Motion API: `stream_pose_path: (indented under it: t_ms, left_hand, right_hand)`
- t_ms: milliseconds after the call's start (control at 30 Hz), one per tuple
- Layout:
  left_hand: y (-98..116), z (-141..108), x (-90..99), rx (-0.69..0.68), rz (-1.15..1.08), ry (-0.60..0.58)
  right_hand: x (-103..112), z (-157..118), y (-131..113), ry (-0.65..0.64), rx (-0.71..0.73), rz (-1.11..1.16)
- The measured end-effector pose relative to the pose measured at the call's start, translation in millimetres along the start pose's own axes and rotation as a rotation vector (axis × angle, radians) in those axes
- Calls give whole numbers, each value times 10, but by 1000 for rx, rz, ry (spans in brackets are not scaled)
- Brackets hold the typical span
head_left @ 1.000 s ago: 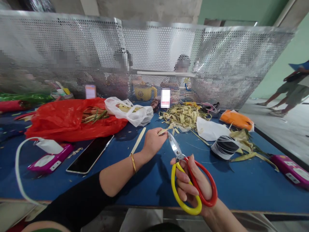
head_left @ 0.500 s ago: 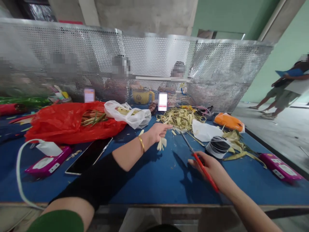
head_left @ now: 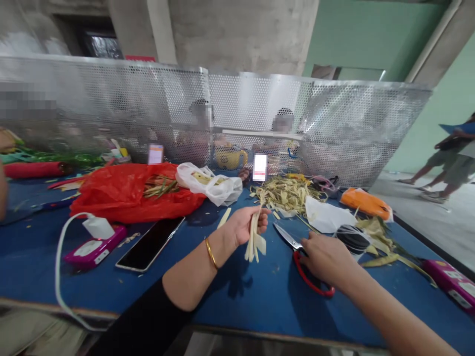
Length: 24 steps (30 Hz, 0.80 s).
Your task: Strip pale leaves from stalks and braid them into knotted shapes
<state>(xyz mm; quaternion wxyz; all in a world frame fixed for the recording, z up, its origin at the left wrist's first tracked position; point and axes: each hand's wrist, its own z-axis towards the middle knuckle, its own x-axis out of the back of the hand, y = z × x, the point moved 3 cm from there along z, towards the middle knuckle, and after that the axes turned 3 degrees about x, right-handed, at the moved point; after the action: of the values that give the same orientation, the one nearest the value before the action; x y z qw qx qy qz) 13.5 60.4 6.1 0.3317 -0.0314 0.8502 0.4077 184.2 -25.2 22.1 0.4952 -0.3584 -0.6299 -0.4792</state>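
Observation:
My left hand (head_left: pixel 247 225) is closed round a small bunch of pale dried husk strips (head_left: pixel 254 242); their cut ends fan out below the palm, and a thin stem sticks up above the fingers. My right hand (head_left: pixel 326 254) is on the red-handled scissors (head_left: pixel 309 284), its fingers curled at the handle close to the pivot. The scissors are low at the blue tabletop, blades pointing away and to the left. Part of the handle is hidden beneath the hand. A heap of husk strips (head_left: pixel 287 194) lies beyond both hands.
A spool of dark cord (head_left: pixel 352 239) and white paper (head_left: pixel 328 215) lie right of the heap. Leftward are a phone (head_left: pixel 150 244), a purple power strip (head_left: pixel 96 252) with a white cable, and a red plastic bag (head_left: pixel 111 190). A perforated metal screen (head_left: pixel 256 99) borders the back.
My right hand has brought the scissors down flatter toward the table, turning the palm downward. My left hand has turned, so the husk bunch now shows more fully and hangs upright.

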Motion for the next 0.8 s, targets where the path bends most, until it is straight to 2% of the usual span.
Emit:
stream_pose_path:
  t_ms: [67,133,200,233,333,433,500,567,667,733,800]
  left_hand:
    - [-56,-16,-9,-7,-86,-29]
    - [-102,1,-29,11,-166,-90]
    - [-155,38,-39,46,-189,-145]
    - [-184,62,-37,58,-187,-160]
    - [-277,131,-23,77,-180,-174]
    - [-356,152,-36,96,-169,-178]
    - [-393,128,-51,101,-131,-147]
    - [-404,85,-44,44,-42,-38]
    - [-387,15,-26,-96,106,110]
    - [-388,-6,-38,-120,171,80]
    - [-410,0,-63,-72,195,-30]
  right_hand:
    - [121,131,-101,169,140,32]
    - [189,250,-231,413,296,92]
    - [158,335,-349,604,446,108]
    - [112,366,-388,658,501,108]
    - [-45,415,-413,691,612,130]
    - [-113,405,-336,689,649,152]
    - [-102,387,-264,714,623,203]
    - [-67,373,-179,757,548,372]
    - [-44,388,-27,811,302,768]
    - [-75,424,53,786,112,1009]
    - [-118,472,87,719,-1,1203]
